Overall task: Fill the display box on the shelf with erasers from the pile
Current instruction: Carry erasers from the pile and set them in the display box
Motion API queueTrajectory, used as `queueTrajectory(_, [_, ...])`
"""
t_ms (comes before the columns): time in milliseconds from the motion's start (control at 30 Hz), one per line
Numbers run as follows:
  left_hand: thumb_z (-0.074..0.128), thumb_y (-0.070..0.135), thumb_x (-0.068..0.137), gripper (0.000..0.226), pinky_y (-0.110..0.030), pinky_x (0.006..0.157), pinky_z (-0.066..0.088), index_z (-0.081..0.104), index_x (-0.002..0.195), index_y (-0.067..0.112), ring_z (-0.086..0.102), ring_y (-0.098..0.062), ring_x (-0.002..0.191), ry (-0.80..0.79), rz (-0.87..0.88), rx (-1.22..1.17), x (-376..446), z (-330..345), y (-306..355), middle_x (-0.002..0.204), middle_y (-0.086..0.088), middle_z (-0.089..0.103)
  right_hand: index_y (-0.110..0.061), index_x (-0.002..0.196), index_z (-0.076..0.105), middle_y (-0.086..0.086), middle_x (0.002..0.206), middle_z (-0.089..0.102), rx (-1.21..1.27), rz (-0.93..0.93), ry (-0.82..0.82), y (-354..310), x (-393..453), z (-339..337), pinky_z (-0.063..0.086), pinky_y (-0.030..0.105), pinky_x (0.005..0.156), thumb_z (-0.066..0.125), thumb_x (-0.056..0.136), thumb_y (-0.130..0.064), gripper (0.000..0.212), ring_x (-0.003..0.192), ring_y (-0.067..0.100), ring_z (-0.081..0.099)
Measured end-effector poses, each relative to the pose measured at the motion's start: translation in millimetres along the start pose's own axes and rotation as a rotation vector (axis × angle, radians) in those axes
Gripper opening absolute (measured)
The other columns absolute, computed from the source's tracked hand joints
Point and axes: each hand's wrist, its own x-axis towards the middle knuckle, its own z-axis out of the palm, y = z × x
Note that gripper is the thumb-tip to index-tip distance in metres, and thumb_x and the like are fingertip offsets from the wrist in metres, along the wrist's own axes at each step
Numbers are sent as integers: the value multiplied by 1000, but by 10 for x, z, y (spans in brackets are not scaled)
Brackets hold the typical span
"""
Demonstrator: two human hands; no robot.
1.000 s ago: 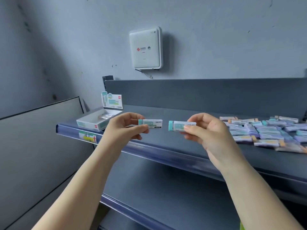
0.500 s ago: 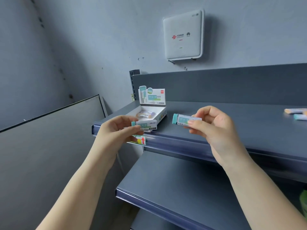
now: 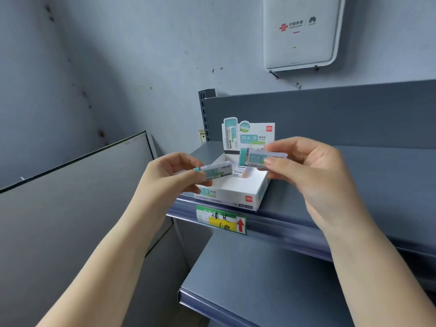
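White box: the display box [image 3: 232,192] sits at the front left corner of the grey shelf [image 3: 368,185], its printed back card standing upright behind the open tray.
Inside the box: at least one eraser [image 3: 239,172] lies near the back of the tray; most of the tray floor is bare white.
Left hand: the left hand [image 3: 169,178] pinches a teal-ended eraser [image 3: 215,172] between thumb and fingers, over the box's left front corner.
Right hand: the right hand [image 3: 313,175] grips a second eraser [image 3: 262,158] by its right end, above the box's right side and in front of the back card.
Price label: a green and yellow tag [image 3: 220,219] with a red arrow is fixed to the shelf edge just below the box.
Wall: a white router [image 3: 299,31] hangs above and to the right of the box.
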Motion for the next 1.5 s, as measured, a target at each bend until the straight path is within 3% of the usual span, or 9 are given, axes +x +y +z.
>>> queueTrajectory(267, [72,12,77,9,-18,52,46,69,70,17,62,-3,54,-46,7,204,574,-54,-156,63,4,72,-27,75,66,-7,85,72,-436,-82,19,78,406,171,56,44,79,68,78,-7,20,75,15,70])
queueTrajectory(400, [74,18,76,9,-10,44,34,69,67,20,49,4,43,-115,-24,268,788,-31,-217,56,10,69,-25,76,64,-5,90,71,-564,-73,40,97,480,247,57,39,77,66,80,-7,19,80,11,69])
queueTrajectory(533, [74,18,75,11,-28,62,39,70,65,21,57,-8,65,-234,-39,356,974,34,-273,65,9,73,-25,76,64,-6,95,70,-724,-26,15,99,513,317,53,24,68,65,81,-8,18,84,10,68])
queueTrajectory(667, [74,16,74,12,-32,65,40,70,64,20,62,-15,71,-346,-23,390,1113,67,-376,61,10,72,-23,75,64,-5,88,70,-726,81,10,118,571,353,54,29,72,64,80,-3,20,78,18,68])
queueTrajectory(800, [76,17,73,14,-24,58,39,70,61,22,56,-9,60,-430,5,396,1218,51,-457,55,13,69,-18,76,65,0,87,71,-617,202,7,159,609,384,56,23,70,63,81,1,20,77,16,68])
queueTrajectory(900, [75,21,74,5,-9,41,23,73,70,22,38,-3,40,-498,132,509,1258,26,-473,41,19,56,-17,77,65,1,86,71,-620,252,17,197,619,408,56,21,68,63,81,1,19,76,13,67])
queueTrajectory(1067, [73,28,76,12,-21,52,35,77,87,24,54,-7,67,-535,357,827,1322,58,-531,86,11,67,-19,78,67,4,84,72,-689,287,47,242,611,431,51,21,67,67,79,-3,16,75,14,64])
queueTrajectory(1233, [67,23,80,13,-28,59,47,77,88,25,59,-20,76,-544,371,899,1369,113,-568,87,7,68,-16,79,68,4,87,72,-780,308,51,278,593,465,50,36,87,70,77,-7,10,88,24,66])
queueTrajectory(1500, [60,14,81,20,-26,62,47,76,87,24,60,-21,77,-533,383,883,1388,115,-602,85,5,68,-26,72,66,-5,77,69,-1026,345,-40,318,665,585,44,23,63,72,73,-14,14,65,8,54])
